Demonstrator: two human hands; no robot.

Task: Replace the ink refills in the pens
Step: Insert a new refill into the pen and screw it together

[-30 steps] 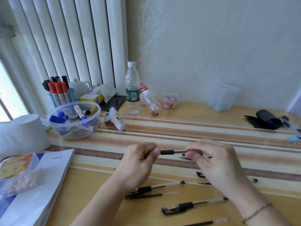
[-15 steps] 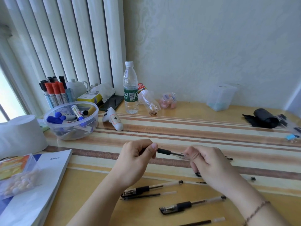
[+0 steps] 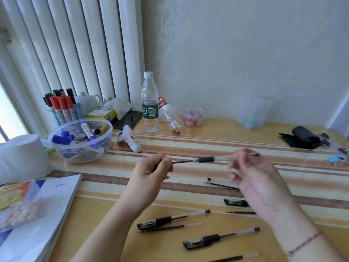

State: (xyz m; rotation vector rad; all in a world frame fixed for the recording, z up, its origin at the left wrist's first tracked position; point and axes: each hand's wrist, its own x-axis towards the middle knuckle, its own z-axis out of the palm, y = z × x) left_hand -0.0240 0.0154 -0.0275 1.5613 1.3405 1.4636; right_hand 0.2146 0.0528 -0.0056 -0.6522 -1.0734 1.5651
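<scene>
Above the middle of the striped tabletop (image 3: 207, 142), the left hand (image 3: 151, 173) pinches the dark ink refill (image 3: 182, 162) between thumb and curled fingers, its other end inside the pen barrel (image 3: 217, 159) with the black grip. The right hand (image 3: 253, 178) is blurred, its fingers curled around the clear rear part of that barrel. Toward the near edge lie two capped pens (image 3: 170, 221) (image 3: 219, 238), loose refills (image 3: 166, 228) and a cap (image 3: 236, 202), while a clear bowl of markers (image 3: 81, 140) and a water bottle (image 3: 150, 103) stand toward the far left corner.
</scene>
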